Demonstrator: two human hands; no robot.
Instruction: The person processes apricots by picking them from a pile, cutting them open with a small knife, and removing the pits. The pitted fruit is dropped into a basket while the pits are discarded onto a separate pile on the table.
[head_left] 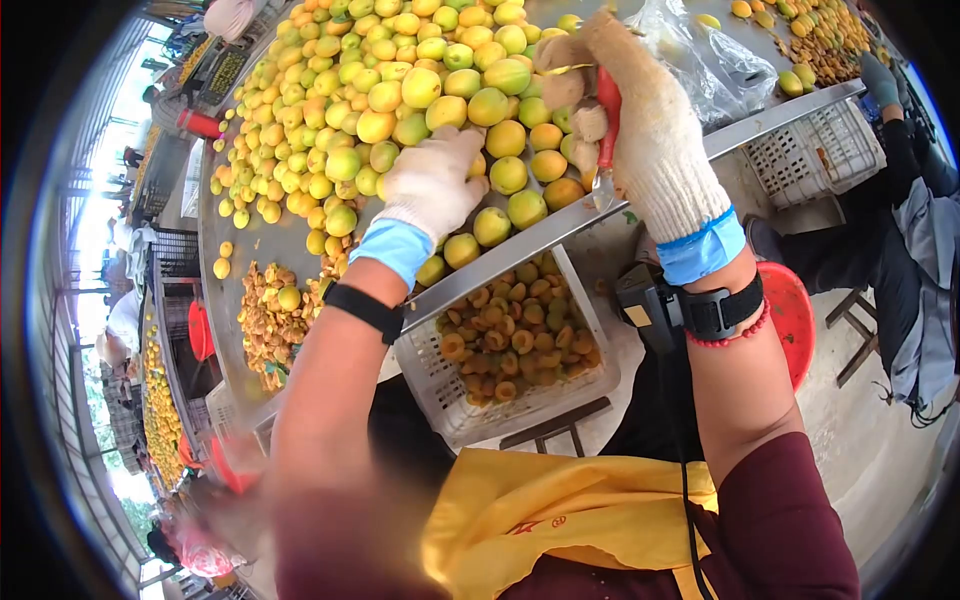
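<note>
My left hand (435,185), in a whitish glove with a blue cuff, rests at the near edge of a large heap of yellow-green apricots (385,95) on a metal table (480,262). Its fingers are curled down among the fruit, and what they close on is hidden. My right hand (660,140), gloved the same way with dirty fingertips, is wrapped round a red-handled knife (607,110). The short metal blade points down towards me over the table's edge. Several apricots (525,208) lie between my two hands.
Below the table edge, a white plastic crate (430,395) holds halved apricots (505,335). Brown scraps (270,325) lie left on the table, a clear plastic bag (690,60) right. A red basin (785,320), another crate (810,155) and a seated person (850,250) are at right.
</note>
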